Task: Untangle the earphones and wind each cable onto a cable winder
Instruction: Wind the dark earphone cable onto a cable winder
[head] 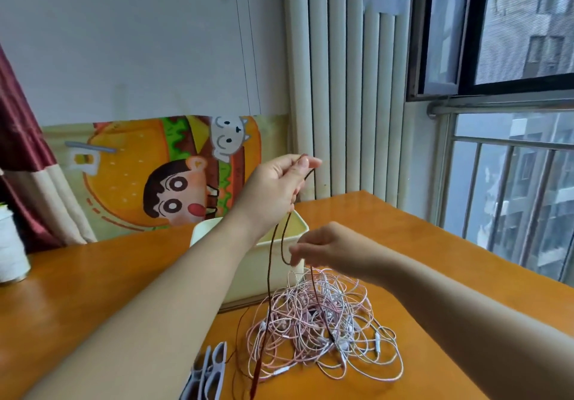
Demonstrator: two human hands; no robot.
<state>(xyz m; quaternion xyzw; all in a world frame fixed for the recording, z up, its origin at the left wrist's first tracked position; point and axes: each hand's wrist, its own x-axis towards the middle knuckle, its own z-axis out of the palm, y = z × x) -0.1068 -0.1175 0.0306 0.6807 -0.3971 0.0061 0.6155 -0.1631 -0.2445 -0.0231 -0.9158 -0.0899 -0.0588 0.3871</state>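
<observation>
A tangled heap of pink and white earphone cables lies on the orange table. A dark red cable rises out of the heap. My left hand is raised above the table and pinches this cable near its top between thumb and fingers. Lower down, my right hand pinches a loop of the same dark red cable just above the heap. Pale lilac cable winders are stacked near the front edge, left of the heap.
A cream plastic box stands right behind the heap, partly hidden by my left forearm. A white spool sits at the table's far left. The table edge runs along a window with railings on the right.
</observation>
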